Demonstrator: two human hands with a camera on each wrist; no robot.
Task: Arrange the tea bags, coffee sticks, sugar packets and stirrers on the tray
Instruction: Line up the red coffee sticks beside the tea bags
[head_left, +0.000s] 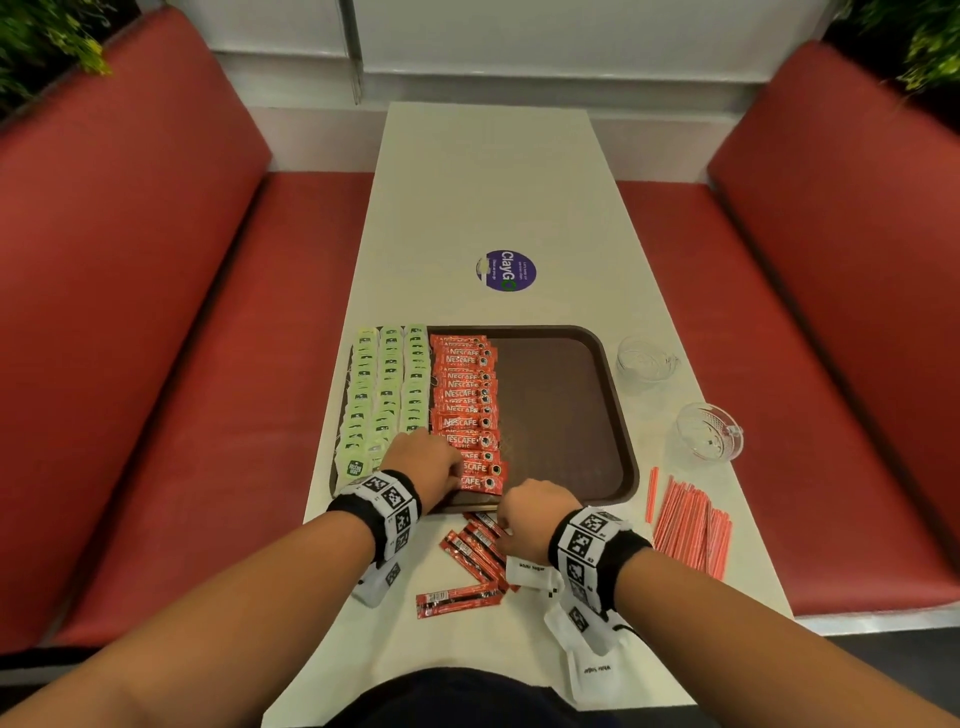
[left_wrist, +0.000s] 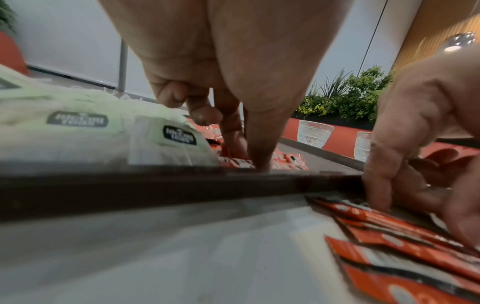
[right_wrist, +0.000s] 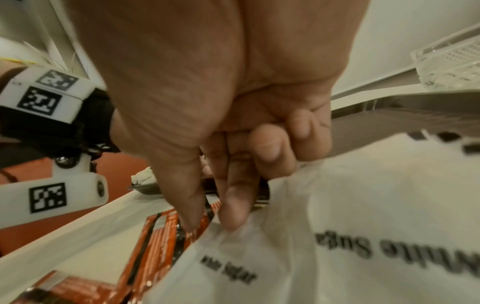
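Observation:
A brown tray (head_left: 561, 405) holds three columns of green tea bags (head_left: 384, 395) on its left and a column of red coffee sticks (head_left: 467, 400) beside them. My left hand (head_left: 460, 475) is at the near end of that column. Its thumb and forefinger pinch the nearest stick (left_wrist: 285, 160), and its other fingers are curled. My right hand (head_left: 501, 525) is just in front of the tray's near rim (left_wrist: 155, 185). It pinches one of the loose coffee sticks (right_wrist: 161, 236) on the table. White sugar packets (head_left: 530, 569) lie under my right wrist. Red stirrers (head_left: 691, 525) lie to the right.
Two clear glass cups (head_left: 644, 358) (head_left: 709, 431) stand right of the tray. A purple round sticker (head_left: 506, 271) marks the white table beyond it. Red benches flank the table on both sides. The tray's right half is bare.

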